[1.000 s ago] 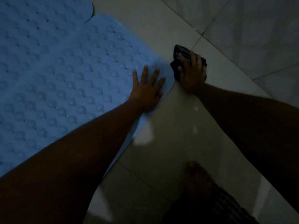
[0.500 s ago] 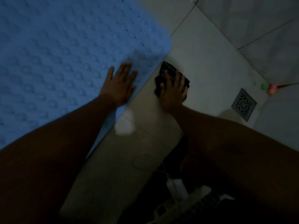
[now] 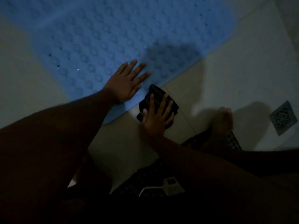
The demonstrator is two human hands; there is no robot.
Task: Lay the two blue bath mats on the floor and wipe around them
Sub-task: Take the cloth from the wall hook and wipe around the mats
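On the blue bath mat, close to its near edge: left hand flat, fingers straight and spread, gripping nothing, pinning the mat down. Just off that edge, on floor tile: right hand, fingers straight, pressing a folded dark cloth beside the mat's border. Mat's long edge slanting lower left to upper right; probably wiping along that line next, right hand nearer. Well right of the mat: floor drain.

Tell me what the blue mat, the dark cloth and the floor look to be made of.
Mat: likely rubber or vinyl, matte, with rows of round bumps and small holes. Cloth under the right hand: dark ribbed fabric, fibre unclear. Floor: pale tiles, apparently glazed, with grout lines and sheen.
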